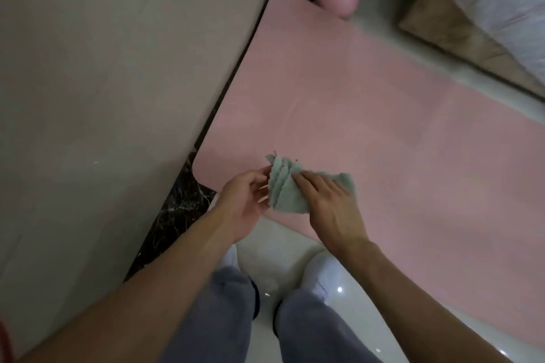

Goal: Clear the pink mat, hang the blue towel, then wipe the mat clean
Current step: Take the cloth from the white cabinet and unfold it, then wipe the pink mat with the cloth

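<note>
The small pale-green, ruffle-edged cleaning cloth [287,188] was held bunched above the near corner of the flat pink rubber mat [368,115], which lay on the glossy pale floor [283,250] beside a beige wall [103,82]. The mat looked bare, so the wiping step seemed in hand, the cloth being gathered into a pad. Next the cloth would need pressing flat on the mat and sweeping across it. The right hand [330,200] lay over the cloth, its fingers [306,183] extended and close together, pinching it. The left hand [244,200] had its fingers [262,175] loosely curled, their tips touching the cloth's ruffled edge.
</note>
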The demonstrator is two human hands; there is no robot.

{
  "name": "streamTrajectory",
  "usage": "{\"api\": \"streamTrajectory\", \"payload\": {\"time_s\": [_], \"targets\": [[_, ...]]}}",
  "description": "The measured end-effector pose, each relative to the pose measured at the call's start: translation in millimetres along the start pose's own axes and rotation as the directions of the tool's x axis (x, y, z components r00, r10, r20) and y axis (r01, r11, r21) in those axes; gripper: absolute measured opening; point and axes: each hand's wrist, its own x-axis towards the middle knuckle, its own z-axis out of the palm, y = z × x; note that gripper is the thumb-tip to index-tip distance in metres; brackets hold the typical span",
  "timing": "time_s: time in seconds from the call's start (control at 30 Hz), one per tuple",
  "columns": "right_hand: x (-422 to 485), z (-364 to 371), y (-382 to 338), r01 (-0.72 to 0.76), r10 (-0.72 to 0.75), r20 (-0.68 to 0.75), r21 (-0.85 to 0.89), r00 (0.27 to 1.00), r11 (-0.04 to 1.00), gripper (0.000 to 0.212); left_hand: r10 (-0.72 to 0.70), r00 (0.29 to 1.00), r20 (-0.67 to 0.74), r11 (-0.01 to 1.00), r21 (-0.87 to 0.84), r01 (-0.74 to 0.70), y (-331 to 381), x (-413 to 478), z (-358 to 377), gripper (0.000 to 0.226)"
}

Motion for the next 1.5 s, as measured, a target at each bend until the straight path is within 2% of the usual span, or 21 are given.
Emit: {"api": "streamTrajectory", "payload": {"time_s": [0.17,0.3,0.4,0.53,0.63,0.67,0.7,0.73,0.77,0.8,0.83,0.9,0.93,1.0,1.13,1.23,1.37,1.43,1.5], "targets": [[48,88,36,0.039,-0.037,0.035,-0.043,0.999,0.998,0.053,0.04,0.998,-0.041,0.997,0.073,-0.037,5,104,-20,0.033],[99,114,70,0.026,-0.026,-0.005,-0.064,1.0,0.998,0.058,0.107,0.994,-0.008,0.983,0.152,-0.105,31,161,-3,0.036],[149,117,93,0.037,-0.045,-0.093,-0.08,0.995,0.996,0.054,0.221,0.975,0.037,0.963,0.148,-0.224,67,193,25,0.037],[221,93,126,0.055,-0.112,-0.283,-0.203,0.952,0.978,0.045,0.38,0.921,0.09,0.924,0.009,-0.382,119,225,67,0.032],[266,76,144,0.056,-0.132,-0.304,-0.248,0.943,0.967,0.045,0.456,0.884,0.104,0.889,-0.019,-0.457,141,251,91,0.027],[278,72,147,0.054,-0.126,-0.278,-0.253,0.952,0.966,0.046,0.489,0.867,0.097,0.868,0.042,-0.494,144,263,96,0.027],[288,70,150,0.05,-0.114,-0.238,-0.258,0.965,0.965,0.045,0.55,0.83,0.093,0.8,0.227,-0.556,146,279,98,0.026],[297,69,155,0.047,-0.099,-0.182,-0.269,0.978,0.962,0.044,0.635,0.763,0.125,0.596,0.55,-0.586,148,294,96,0.027],[305,70,159,0.05,-0.086,-0.115,-0.286,0.99,0.957,0.043,0.7,0.683,0.209,0.255,0.82,-0.512,147,309,89,0.029],[312,73,164,0.064,-0.08,-0.043,-0.302,0.996,0.951,0.042,0.74,0.596,0.311,-0.042,0.906,-0.421,144,323,78,0.035],[318,78,168,0.083,-0.078,0.029,-0.306,0.997,0.948,0.041,0.737,0.541,0.405,-0.202,0.896,-0.395,138,335,66,0.042],[325,87,174,0.104,-0.059,0.154,-0.3,0.986,0.948,0.044,0.701,0.457,0.547,-0.389,0.831,-0.398,120,355,45,0.058],[326,92,175,0.113,-0.043,0.218,-0.316,0.975,0.942,0.049,0.679,0.448,0.582,-0.456,0.812,-0.363,111,361,38,0.065],[325,100,175,0.121,-0.005,0.299,-0.37,0.954,0.921,0.057,0.659,0.456,0.598,-0.522,0.8,-0.295,101,367,32,0.072],[322,101,167,0.101,0.045,0.34,-0.4,0.939,0.911,0.063,0.646,0.479,0.594,-0.563,0.795,-0.227,101,366,35,0.074],[316,98,163,0.107,0.046,0.355,-0.4,0.934,0.91,0.06,0.619,0.481,0.62,-0.58,0.775,-0.251,101,365,29,0.076],[317,89,159,0.142,-0.003,0.369,-0.349,0.929,0.926,0.049,0.546,0.444,0.711,-0.68,0.685,-0.261,112,363,15,0.074],[329,74,154,0.06,0.053,0.352,-0.302,0.935,0.952,0.038,0.545,0.414,0.729,-0.708,0.665,-0.238,113,364,11,0.071],[348,52,150,-0.077,0.121,0.246,-0.181,0.962,0.98,0.027,0.561,0.403,0.723,-0.703,0.673,-0.23,113,364,11,0.068]]}}
